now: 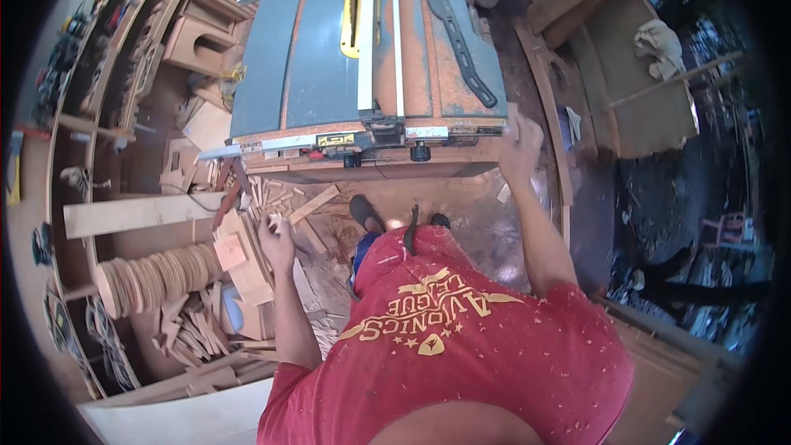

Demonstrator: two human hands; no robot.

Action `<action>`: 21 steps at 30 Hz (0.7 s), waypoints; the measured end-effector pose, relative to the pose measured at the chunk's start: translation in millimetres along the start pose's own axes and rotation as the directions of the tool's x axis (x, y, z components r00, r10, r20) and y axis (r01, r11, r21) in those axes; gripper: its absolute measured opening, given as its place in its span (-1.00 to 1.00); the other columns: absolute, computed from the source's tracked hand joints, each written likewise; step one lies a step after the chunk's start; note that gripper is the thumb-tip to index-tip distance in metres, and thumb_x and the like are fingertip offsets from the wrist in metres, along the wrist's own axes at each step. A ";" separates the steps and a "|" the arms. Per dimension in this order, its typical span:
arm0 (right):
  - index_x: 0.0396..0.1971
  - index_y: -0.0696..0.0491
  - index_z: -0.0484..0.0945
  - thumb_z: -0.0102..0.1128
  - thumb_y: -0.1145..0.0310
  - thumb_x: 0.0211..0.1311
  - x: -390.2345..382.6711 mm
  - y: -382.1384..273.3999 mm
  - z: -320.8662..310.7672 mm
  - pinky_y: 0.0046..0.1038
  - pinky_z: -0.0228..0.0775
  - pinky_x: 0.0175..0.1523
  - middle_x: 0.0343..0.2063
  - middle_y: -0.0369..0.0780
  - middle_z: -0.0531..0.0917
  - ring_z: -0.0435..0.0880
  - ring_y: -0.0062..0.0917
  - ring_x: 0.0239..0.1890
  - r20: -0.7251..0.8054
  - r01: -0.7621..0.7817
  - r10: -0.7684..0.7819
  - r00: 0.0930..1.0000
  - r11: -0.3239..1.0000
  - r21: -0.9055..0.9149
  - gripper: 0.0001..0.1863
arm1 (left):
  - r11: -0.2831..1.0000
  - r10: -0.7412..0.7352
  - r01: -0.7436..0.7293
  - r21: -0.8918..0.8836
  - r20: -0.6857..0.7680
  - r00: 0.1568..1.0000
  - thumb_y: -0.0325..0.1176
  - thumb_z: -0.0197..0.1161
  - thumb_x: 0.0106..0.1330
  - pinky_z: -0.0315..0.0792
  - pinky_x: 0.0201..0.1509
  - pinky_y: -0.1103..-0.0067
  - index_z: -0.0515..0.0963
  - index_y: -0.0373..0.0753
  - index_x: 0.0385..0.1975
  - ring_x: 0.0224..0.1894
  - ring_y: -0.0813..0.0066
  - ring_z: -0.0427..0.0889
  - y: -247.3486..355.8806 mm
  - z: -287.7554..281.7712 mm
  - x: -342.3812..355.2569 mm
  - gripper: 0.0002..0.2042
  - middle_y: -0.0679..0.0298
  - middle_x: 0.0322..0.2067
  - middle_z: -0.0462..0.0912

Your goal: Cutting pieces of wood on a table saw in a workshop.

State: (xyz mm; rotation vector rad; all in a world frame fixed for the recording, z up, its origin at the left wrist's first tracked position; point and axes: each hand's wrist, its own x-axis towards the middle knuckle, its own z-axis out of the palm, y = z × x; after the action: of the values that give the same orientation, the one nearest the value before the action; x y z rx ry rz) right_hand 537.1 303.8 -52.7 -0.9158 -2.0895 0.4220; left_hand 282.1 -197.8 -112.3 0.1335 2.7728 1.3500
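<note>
In front of me stands a table saw with a grey top (325, 41) dusted with sawdust. A yellow-edged throat plate (353, 16) is set in it, and a long metal rip fence (367, 49) runs from front to back. A black slotted saw part (461, 49) lies on the right of the top. My right hand (521, 152) is at the saw's front right corner, its fingers stretched toward the edge; whether they touch it is unclear. Low on the left, my left hand (277, 239) is closed beside the wood offcuts, with something small and pale at its fingertips.
Shelves (99, 115) with tools line the left side. Below them are a row of round wooden discs (156, 280), a pale board (140, 214) and heaped wood scraps (194, 334). Offcuts (313, 206) litter the floor by my feet. Wooden panels (634, 82) stand on the right.
</note>
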 end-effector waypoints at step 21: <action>-0.07 0.20 0.65 0.14 0.28 0.43 -75.9 -47.1 -33.1 -0.23 0.50 0.03 -0.18 0.08 0.71 0.72 -0.13 -0.09 0.397 -0.201 0.270 0.877 0.958 -0.205 -0.70 | 0.929 -0.242 0.290 -0.230 0.216 0.946 -0.04 0.33 0.31 0.48 0.10 0.20 0.53 -0.46 0.10 0.04 0.01 0.68 -39.7 364.2 17.9 -0.43 -0.14 0.00 0.68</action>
State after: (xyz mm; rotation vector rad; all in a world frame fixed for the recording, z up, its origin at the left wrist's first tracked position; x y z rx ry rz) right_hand 572.8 215.7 -46.3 -1.2749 -2.4376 0.6362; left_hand 293.8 64.8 -368.3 -0.1222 2.3356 1.5220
